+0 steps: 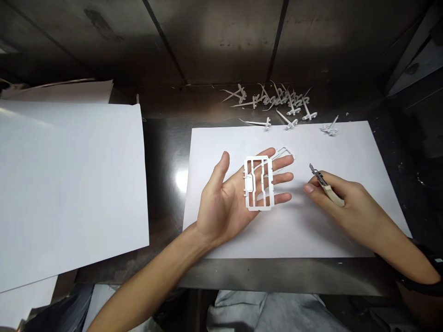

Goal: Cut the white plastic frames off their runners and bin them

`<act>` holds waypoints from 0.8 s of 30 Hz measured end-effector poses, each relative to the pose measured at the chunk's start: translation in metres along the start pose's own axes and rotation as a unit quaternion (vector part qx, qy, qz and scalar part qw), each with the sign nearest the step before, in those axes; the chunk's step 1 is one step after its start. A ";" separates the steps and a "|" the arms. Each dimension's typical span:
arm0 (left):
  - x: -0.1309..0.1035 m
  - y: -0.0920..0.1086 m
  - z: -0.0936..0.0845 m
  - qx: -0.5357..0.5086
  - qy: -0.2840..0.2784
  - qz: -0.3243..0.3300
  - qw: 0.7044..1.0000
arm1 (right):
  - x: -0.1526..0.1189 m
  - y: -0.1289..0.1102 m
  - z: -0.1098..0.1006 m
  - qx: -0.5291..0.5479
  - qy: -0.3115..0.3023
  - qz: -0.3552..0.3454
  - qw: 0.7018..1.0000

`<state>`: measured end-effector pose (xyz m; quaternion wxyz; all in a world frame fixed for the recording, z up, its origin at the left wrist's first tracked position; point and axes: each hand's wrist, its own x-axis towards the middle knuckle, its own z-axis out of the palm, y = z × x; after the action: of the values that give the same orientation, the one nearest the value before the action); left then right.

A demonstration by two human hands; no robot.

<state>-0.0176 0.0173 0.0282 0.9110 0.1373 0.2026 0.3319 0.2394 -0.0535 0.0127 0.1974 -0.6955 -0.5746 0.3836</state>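
- Nearest the camera: left hand, palm up, fingers and thumb spread wide, not gripping. White plastic frame rests flat across palm and fingers; cutouts show skin through. Two long bars run the length inside it, small tabs on its thumb-side edge.
- Far left: large white paper, stacked on more sheets, well apart from the left hand.
- Between that paper and the work area: dark metal table, bright glare spot on it.
- Centre: white sheet flat on the table, under both hands.
- Below the table edge, bottom centre: grey cloth, wrinkled.
- At the left fingertips: second white piece, partly covered by the frame. Cannot tell if it lies on the hand or on the sheet.
- Behind the sheet: pile of thin white plastic scraps, spiky, tangled; a few sit apart near the sheet's far edge.
- Right of those: small scrap cluster on the sheet's far edge.
- Right: right hand, fingers closed around a small hand tool, cream handle, metal tip pointing up-left. Tip near the left fingers, not touching frame. Cannot tell whether its tip is parted.
- Far right: dark band on right wrist.
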 end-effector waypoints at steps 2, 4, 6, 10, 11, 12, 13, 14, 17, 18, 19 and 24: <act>0.000 -0.001 0.000 -0.003 -0.003 0.002 1.000 | 0.000 0.000 0.000 -0.003 0.002 -0.003 1.000; 0.000 -0.001 0.000 -0.005 -0.004 0.004 1.000 | 0.000 0.000 0.000 -0.008 0.005 -0.004 1.000; 0.000 -0.001 0.000 -0.003 -0.002 0.004 1.000 | 0.000 0.002 0.000 -0.015 0.009 -0.007 1.000; -0.001 -0.001 0.001 0.011 0.005 -0.003 1.000 | 0.001 0.003 0.001 -0.023 0.017 -0.009 1.000; -0.001 -0.001 0.001 0.014 0.002 -0.003 1.000 | 0.001 0.003 0.001 -0.023 0.015 -0.008 1.000; -0.002 -0.001 0.001 0.016 -0.003 -0.002 1.000 | 0.001 0.003 0.002 -0.023 0.012 -0.007 1.000; -0.002 -0.001 0.002 0.016 -0.008 -0.002 1.000 | 0.001 0.002 0.002 -0.022 0.009 -0.006 1.000; -0.002 -0.002 0.002 0.016 -0.013 -0.003 1.000 | 0.001 0.002 0.002 -0.022 0.007 -0.005 1.000; -0.002 -0.004 0.000 0.028 -0.016 0.003 0.999 | 0.001 0.001 0.002 -0.022 0.010 -0.006 1.000; -0.002 -0.004 -0.001 0.041 -0.015 0.008 0.999 | 0.001 0.002 0.002 -0.023 0.014 -0.008 1.000; -0.001 -0.005 -0.002 0.054 -0.013 0.011 0.998 | 0.001 0.002 0.002 -0.026 0.019 -0.011 0.999; -0.002 0.002 -0.008 0.012 0.016 -0.026 0.999 | 0.002 0.005 0.003 -0.037 0.032 -0.039 0.998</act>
<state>-0.0235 0.0183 0.0222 0.9141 0.1378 0.2250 0.3079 0.2404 -0.0532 0.0067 0.2046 -0.6914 -0.6087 0.3310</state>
